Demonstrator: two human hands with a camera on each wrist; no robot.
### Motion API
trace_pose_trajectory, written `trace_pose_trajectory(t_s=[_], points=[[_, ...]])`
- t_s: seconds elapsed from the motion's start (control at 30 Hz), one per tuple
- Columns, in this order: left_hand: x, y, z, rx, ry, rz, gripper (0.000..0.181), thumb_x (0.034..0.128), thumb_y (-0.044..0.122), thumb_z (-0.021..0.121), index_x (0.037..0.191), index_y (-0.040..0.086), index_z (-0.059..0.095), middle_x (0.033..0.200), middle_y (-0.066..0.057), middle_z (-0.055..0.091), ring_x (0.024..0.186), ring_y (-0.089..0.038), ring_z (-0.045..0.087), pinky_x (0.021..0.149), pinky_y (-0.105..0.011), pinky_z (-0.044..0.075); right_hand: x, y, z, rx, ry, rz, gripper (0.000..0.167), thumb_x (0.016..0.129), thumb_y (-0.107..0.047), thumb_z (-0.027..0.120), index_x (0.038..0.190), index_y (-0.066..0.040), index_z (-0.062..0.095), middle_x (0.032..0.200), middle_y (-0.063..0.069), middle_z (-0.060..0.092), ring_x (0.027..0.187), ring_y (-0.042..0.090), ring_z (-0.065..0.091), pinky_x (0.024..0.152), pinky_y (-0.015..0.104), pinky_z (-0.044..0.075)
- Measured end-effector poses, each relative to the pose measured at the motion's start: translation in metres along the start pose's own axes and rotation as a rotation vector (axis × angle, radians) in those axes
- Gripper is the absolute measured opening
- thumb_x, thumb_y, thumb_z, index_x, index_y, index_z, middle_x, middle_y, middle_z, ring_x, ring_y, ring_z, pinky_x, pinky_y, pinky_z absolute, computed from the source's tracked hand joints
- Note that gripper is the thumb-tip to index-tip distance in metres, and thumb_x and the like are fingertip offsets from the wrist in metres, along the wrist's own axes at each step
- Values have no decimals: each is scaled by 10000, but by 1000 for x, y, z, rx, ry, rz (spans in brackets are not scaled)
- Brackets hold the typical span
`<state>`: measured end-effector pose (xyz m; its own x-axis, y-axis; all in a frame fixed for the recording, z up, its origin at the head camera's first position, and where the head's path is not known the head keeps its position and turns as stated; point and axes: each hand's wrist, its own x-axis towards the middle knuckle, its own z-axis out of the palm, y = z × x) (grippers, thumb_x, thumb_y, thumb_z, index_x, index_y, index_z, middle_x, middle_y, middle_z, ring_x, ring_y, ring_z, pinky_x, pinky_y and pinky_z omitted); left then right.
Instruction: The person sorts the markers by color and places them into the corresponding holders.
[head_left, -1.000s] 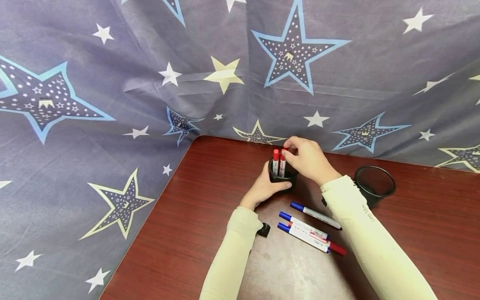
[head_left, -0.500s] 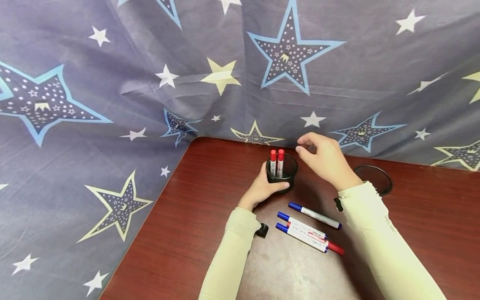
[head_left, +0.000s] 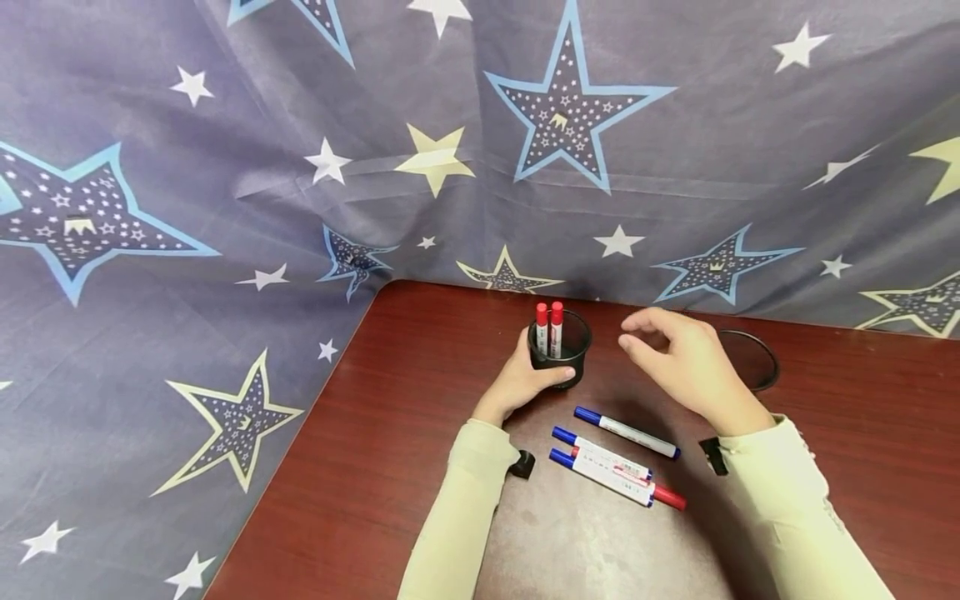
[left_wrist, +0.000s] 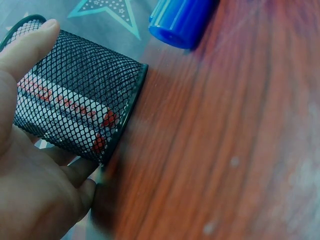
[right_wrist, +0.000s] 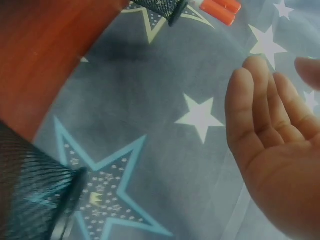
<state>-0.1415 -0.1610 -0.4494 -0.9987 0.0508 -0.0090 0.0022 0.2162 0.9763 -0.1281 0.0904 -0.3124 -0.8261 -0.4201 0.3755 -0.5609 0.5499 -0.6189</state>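
Observation:
My left hand [head_left: 517,382] grips a black mesh cup [head_left: 570,368], its thumb across the near side. Two markers with red caps [head_left: 557,313] stand upright inside, at the cup's left; in the left wrist view they show through the mesh [left_wrist: 100,65]. Right of the cup, my right hand [head_left: 693,367] hovers with relaxed, slightly bent fingers and holds nothing. Below lie a blue-capped marker [head_left: 630,433] and, nearer, two more blue-capped markers [head_left: 600,477] beside a red one [head_left: 669,497], partly covered by them.
A second black mesh cup [head_left: 767,389] stands behind my right hand, mostly hidden by it in the head view; its mesh [right_wrist: 35,190] also appears in the right wrist view. A star-patterned cloth [head_left: 420,67] hangs along the back and left table edges.
My right hand has let go of a red-capped marker in the cup and moved right and nearer. The left hand still grips the cup in about the same place.

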Motion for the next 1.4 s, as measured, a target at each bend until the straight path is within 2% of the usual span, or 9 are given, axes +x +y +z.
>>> trace_pose_trajectory(t_s=[0.23,0.5,0.77,0.97,1.2,1.3,1.4], points=[[-2,3,1,7,2,5,874,806,202,871,1495,166,334,1311,-59,569,1208,-178,516,1071,-388,368,-37,12,-2,-8,-29,13,148,922,-161,753,1065,-133,730,961,-35,714,760,125,609,677,320,509],[-3,5,0,5,-1,2,859,808,196,867,1484,155,338,1310,-59,567,1208,-188,522,1070,-399,376,-74,26,3,-7,-118,19,221,866,-167,822,1058,-135,717,843,-115,640,731,49,594,640,276,511],[-3,3,-1,14,-3,0,873,803,227,872,1486,159,333,1310,-62,564,1211,-193,519,1070,-404,374,-106,41,14,-92,-172,21,306,819,-249,859,1053,-120,710,853,-138,617,730,19,551,625,282,482],[-2,3,-1,-1,-10,2,852,804,220,871,1470,152,344,1310,-65,561,1208,-188,517,1070,-401,372,-121,47,20,-175,-172,-7,275,792,-214,876,988,-137,700,886,-99,614,738,63,566,635,313,490],[-1,4,-2,-4,-14,-15,887,823,168,854,1519,148,305,1368,-115,538,1248,-236,500,1081,-430,361,-128,50,25,-279,-236,37,261,780,-194,878,938,-181,671,853,-100,557,748,88,547,656,379,487],[-8,19,-3,0,-21,-23,862,828,138,841,1510,110,314,1356,-130,545,1242,-238,504,1081,-426,360,-132,51,29,-296,-246,43,251,770,-167,878,920,-181,677,828,-106,539,729,78,539,636,372,487],[-7,19,-3,11,-26,-32,852,825,129,840,1500,89,321,1342,-131,551,1232,-239,508,1078,-427,363,-135,52,33,-307,-229,34,244,757,-137,875,910,-171,688,811,-109,534,707,66,528,613,365,483]])
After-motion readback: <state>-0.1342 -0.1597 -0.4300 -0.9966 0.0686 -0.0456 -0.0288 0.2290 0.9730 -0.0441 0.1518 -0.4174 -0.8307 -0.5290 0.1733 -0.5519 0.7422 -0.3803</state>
